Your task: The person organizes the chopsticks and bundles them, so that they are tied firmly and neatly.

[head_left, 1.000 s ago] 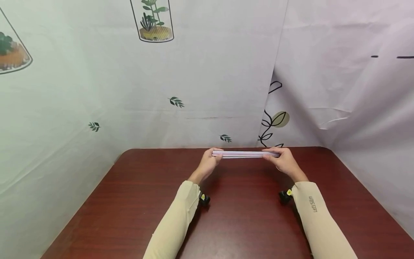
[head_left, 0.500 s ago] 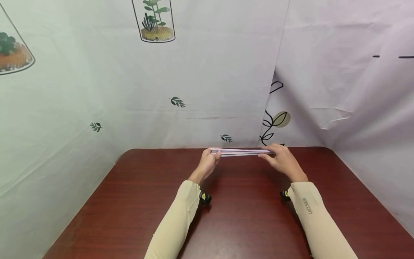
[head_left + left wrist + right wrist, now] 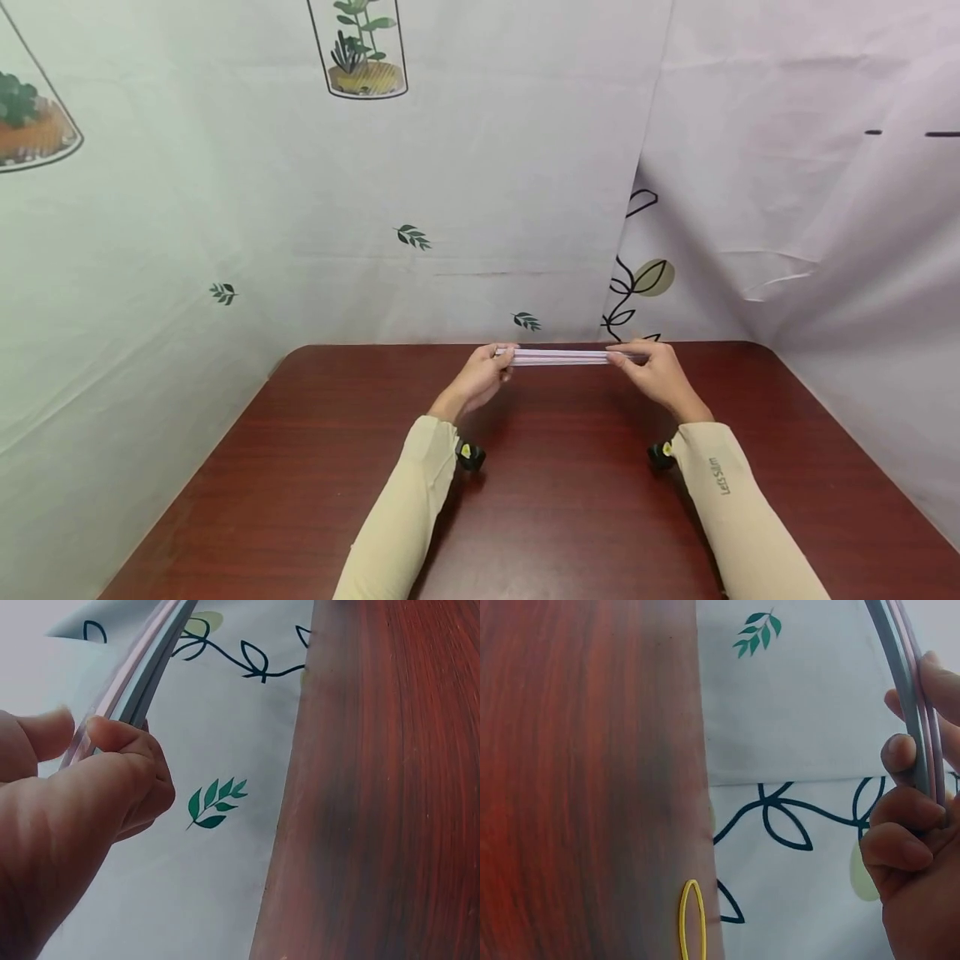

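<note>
A thin stack of flat layers with white, pink and grey edges point(image 3: 561, 357) is held level above the far part of the table, seen nearly edge-on. My left hand point(image 3: 482, 375) grips its left end, thumb on the near side. In the left wrist view, curled fingers point(image 3: 142, 769) lie against the grey side of the stack point(image 3: 154, 664). At the other end my right hand point(image 3: 660, 373) pinches the stack between thumb and fingers. The right wrist view shows several fingertips point(image 3: 901, 754) bent around the layers point(image 3: 911, 697). The broad faces are hidden in the head view.
The dark red wooden table point(image 3: 555, 500) reaches back to a pale printed cloth point(image 3: 487, 208) hanging behind and at the sides. A yellow loop point(image 3: 682, 922), like a rubber band, shows near the table edge in the right wrist view. Small black devices point(image 3: 471, 455) sit at both wrists.
Half a second ago the right fingers were spread wider and the stack sloped slightly, its layers fanned. Now the layers lie closer together, and the left thumb sits further in along the stack.
</note>
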A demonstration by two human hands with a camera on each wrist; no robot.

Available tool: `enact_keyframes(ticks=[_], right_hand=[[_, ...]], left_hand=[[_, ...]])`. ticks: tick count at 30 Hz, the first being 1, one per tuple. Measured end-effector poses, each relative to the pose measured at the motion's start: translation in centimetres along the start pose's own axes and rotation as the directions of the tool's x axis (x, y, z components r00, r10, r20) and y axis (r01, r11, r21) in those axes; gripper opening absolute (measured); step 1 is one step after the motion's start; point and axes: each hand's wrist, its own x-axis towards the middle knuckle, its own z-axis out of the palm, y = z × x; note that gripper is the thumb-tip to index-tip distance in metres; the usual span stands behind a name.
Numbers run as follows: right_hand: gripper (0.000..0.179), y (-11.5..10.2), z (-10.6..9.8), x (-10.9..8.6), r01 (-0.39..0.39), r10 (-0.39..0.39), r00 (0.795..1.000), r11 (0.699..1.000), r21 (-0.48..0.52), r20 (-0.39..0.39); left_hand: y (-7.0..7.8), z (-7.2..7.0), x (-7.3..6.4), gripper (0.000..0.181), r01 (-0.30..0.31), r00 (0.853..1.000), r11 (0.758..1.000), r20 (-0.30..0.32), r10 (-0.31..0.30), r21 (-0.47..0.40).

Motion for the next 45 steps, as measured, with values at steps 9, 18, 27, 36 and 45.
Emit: enact_keyframes(ticks=[9,18,27,36,45], right_hand=[[0.025,0.1,-0.2,0.1,-0.027,0.053,0.996,0.952,-0.305,0.078],[0.045,-0.8,0.6,0.6,0.121,-0.097,0.993,0.799,-0.589,0.072],[0.083,-1.1,1.6,0.6,0.085,-0.222,0.967,0.740,-0.668,-0.122],[0.062,-2.0,3.4,0.9,0.243,-0.485,0.849,0.712,-0.659,-0.211],[0.068,-1.4,2.5,0.9,0.233,-0.533,0.808,0.680,-0.696,-0.250]], left_hand=[[-0.2,0.7,0.2,0.034,0.003,1.000,1.000,-0.022,-0.003,0.006],[-0.2,1.6,0.0,0.030,-0.065,0.990,0.995,-0.130,0.056,-0.073],[1.3,3.1,-0.6,0.032,-0.033,0.990,0.992,-0.143,0.016,-0.119],[1.9,3.6,-0.9,0.033,-0.015,0.992,0.985,-0.124,-0.006,-0.169],[2.8,3.5,-1.6,0.030,-0.003,0.998,0.990,-0.070,-0.007,-0.140]])
